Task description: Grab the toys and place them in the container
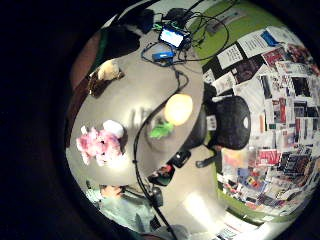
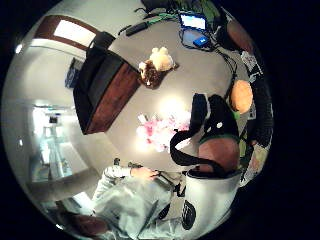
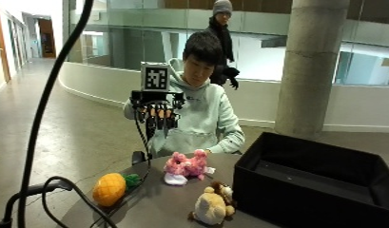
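My gloved right hand (image 3: 159, 113) hangs in the air well above the table (image 3: 157, 205), fingers relaxed and pointing down, holding nothing. Below it, near the person's side of the table, lies a pink plush toy (image 3: 186, 166) (image 1: 100, 145) (image 2: 160, 131). An orange pineapple plush with green leaves (image 3: 110, 188) (image 1: 178, 109) (image 2: 242, 96) lies to its left in the outside view. A tan and brown lion plush (image 3: 213, 205) (image 1: 107, 72) (image 2: 157, 64) sits nearer the camera, right beside the black container (image 3: 308, 192) (image 2: 100, 85), which stands open and looks empty.
A thick black cable (image 3: 52, 109) rises in the foreground at the left and another cable (image 3: 67, 183) loops onto the table by the pineapple. A small lit screen (image 1: 172, 36) and more cables lie at the table's far end from the person.
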